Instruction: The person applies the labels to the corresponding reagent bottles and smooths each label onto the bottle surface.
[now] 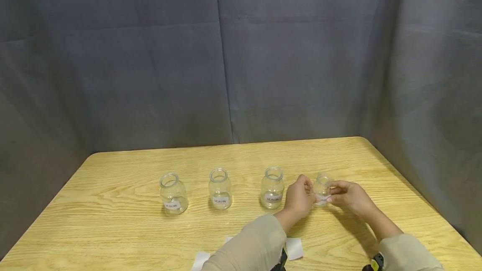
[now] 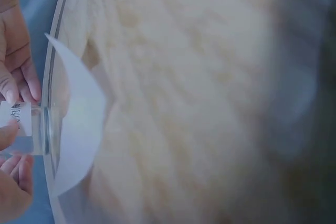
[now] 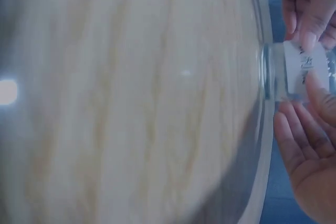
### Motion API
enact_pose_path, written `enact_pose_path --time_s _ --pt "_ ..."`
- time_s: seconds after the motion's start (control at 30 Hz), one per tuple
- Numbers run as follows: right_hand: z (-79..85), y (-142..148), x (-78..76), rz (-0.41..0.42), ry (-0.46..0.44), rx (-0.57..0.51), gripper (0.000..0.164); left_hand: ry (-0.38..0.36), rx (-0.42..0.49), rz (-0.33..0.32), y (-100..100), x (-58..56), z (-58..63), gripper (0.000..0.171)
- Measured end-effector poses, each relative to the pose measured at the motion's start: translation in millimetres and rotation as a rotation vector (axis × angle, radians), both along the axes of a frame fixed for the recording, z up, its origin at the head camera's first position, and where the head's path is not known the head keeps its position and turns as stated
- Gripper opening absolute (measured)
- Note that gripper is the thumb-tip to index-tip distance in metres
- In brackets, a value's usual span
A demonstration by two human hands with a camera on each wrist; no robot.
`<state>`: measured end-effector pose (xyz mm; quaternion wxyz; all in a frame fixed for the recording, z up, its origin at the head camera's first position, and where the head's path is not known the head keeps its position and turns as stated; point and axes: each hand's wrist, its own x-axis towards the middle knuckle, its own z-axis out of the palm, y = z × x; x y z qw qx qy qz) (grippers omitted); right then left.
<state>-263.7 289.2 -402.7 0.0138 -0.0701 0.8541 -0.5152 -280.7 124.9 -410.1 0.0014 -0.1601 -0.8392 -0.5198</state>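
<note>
At the right of the row, a small clear glass jar (image 1: 321, 185) stands between both hands. My left hand (image 1: 300, 198) grips its left side, and my right hand (image 1: 352, 199) grips its right side. A white printed label (image 3: 294, 69) lies on the jar's front, with both thumbs pressing its ends in the right wrist view. The left wrist view shows the jar's glass (image 2: 39, 129) at the left edge, fingers above and below it. Just left of my left hand is another labelled glass jar (image 1: 272, 187), untouched.
Two more labelled glass jars, the middle one (image 1: 220, 188) and the leftmost one (image 1: 174, 193), stand on the wooden table (image 1: 124, 229). White paper pieces (image 1: 294, 248) lie near the front, partly under the left sleeve. A grey curtain (image 1: 158, 74) encloses the back and sides.
</note>
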Motion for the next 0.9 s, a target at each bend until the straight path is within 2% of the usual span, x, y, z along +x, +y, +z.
enact_pose_path --time_s 0.13,0.33,0.5,0.8,0.9 --pt "0.5 4 -4.9 0.059 0.040 0.061 0.040 0.026 -0.014 0.017 1 -1.6 1.0 0.037" --pt "0.8 7 -9.7 0.081 0.050 0.107 0.035 0.061 -0.083 0.043 2 -2.5 1.8 0.031" --pt "2.5 7 -10.7 0.058 0.065 0.138 0.032 0.119 -0.116 0.052 4 -1.7 5.1 0.027" --pt "-1.6 3 -8.8 0.042 0.056 0.118 0.030 0.095 -0.124 0.014 1 -2.4 2.5 0.027" --pt "-2.2 4 -6.2 0.011 0.064 0.131 0.030 0.096 -0.117 -0.004 3 -2.7 1.5 0.028"
